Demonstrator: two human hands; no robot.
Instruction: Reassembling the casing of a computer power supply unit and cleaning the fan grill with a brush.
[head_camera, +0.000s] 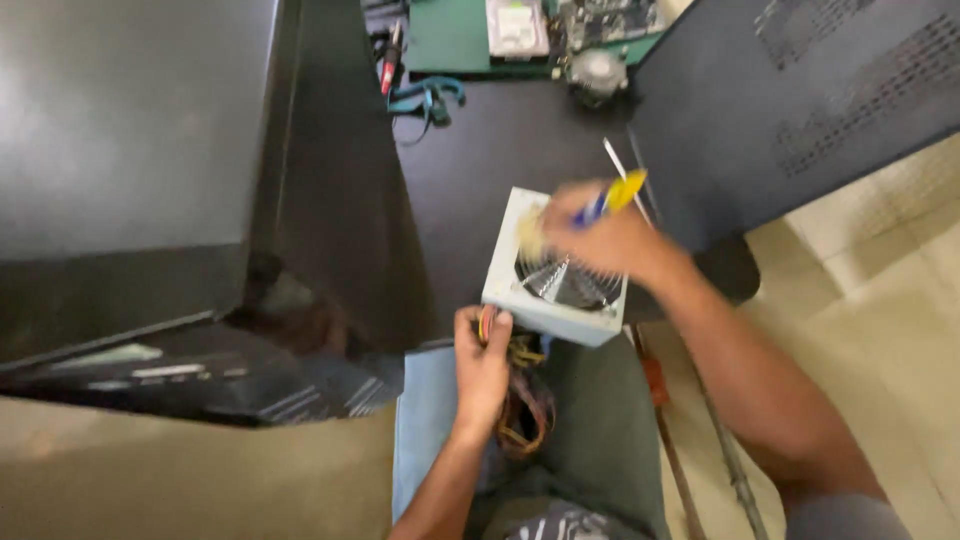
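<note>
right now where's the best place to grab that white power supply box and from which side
Probably by its two bare side walls, coming from above. The power supply box lies fan side up at the desk edge; the right hand works over the grille, and the left hand holds the cable bundle at its near side.

Blurred by motion: right hand (600, 235) and its yellow-and-blue tool (612, 197), grip unclear. Partly covered beneath: fan grille (570, 283). Perhaps closed around the cable bundle (525, 400): left hand (482, 365). Cropped at top: circuit board (610, 18).
</note>
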